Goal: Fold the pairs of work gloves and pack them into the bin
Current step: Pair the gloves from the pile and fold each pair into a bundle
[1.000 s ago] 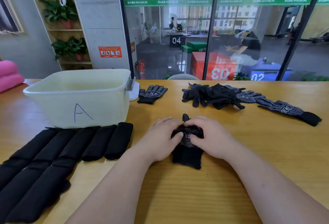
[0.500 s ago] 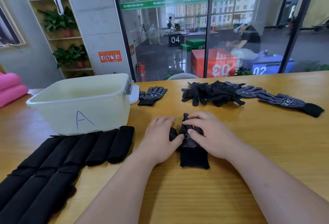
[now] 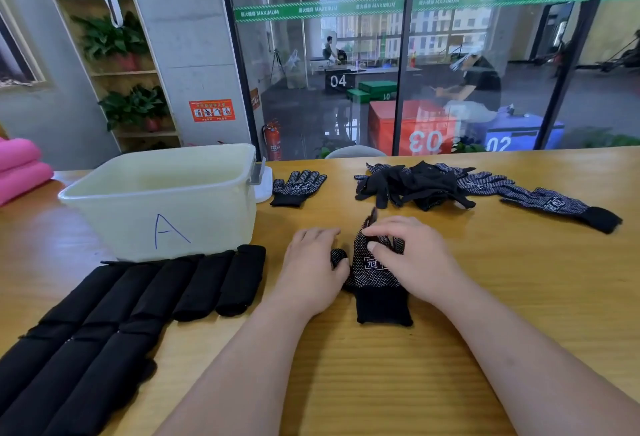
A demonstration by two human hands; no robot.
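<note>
Head view: glove (image 3: pixel 377 279) lies mid-worktop (image 3: pixel 519 297), cuff toward the person, right of the bin (image 3: pixel 166 200). Right hand (image 3: pixel 412 259) curls its fingers, pinching the glove's tips; left hand (image 3: pixel 311 269) lies flat, fingers relaxed, touching the glove's thumb side.

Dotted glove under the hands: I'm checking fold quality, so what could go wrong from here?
1. The right hand pinches the dotted glove at its finger end, while the glove's thumb sticks out beside the left hand. The fold may come out crooked or lumpy.
2. The folded gloves lie on the table close to the left forearm. A careless sweep toward the bin might knock them loose.
</note>
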